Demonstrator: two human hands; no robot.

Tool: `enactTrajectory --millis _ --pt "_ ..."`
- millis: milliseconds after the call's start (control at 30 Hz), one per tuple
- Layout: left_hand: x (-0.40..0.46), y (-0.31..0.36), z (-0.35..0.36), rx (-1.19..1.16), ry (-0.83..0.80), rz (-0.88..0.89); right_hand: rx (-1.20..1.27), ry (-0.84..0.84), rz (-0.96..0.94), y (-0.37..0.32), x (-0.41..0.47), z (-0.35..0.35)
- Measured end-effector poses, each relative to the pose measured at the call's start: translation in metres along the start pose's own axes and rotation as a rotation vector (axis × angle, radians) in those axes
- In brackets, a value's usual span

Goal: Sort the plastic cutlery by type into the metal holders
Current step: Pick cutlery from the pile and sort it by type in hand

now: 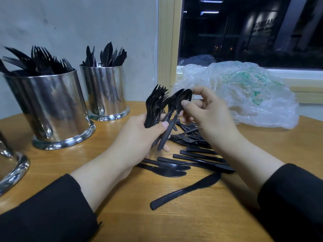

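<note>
Left hand [139, 135] grips a bundle of black plastic forks [155, 103] mid-frame while right hand [208, 117] fingers pinch a black plastic spoon [181, 103], so I'd keep types separate before dropping into the shiny metal holders [52, 109] at left.

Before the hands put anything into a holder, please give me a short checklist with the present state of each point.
1. Left hand grips the fork bundle: ok.
2. Right hand pinches the spoon at its bowl: ok.
3. Left hand holds one type only: not ok, spoons too.
4. Fork holder has room: cannot tell.
5. Knife holder stands upright: ok.
6. Loose knives all sorted: not ok.
</note>
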State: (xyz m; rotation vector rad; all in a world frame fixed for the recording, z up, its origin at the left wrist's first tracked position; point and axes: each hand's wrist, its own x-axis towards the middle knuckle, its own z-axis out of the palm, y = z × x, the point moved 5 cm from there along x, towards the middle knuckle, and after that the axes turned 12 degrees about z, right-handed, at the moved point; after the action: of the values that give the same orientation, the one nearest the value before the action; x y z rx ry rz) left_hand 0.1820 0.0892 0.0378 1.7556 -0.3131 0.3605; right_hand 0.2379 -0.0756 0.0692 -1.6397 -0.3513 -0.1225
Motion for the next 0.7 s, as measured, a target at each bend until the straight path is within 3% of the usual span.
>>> enactTrajectory --millis 467,700 --pt "-0.002 -0.002 0.007 -0.248 -0.135 -0.016 -0.196 0.141 -0.066 0.000 -0.001 0.002" --pt "0.003 -0.004 -0.003 -0.105 -0.213 -0.048 -0.123 0.088 -0.103 0.004 -0.007 0.001"
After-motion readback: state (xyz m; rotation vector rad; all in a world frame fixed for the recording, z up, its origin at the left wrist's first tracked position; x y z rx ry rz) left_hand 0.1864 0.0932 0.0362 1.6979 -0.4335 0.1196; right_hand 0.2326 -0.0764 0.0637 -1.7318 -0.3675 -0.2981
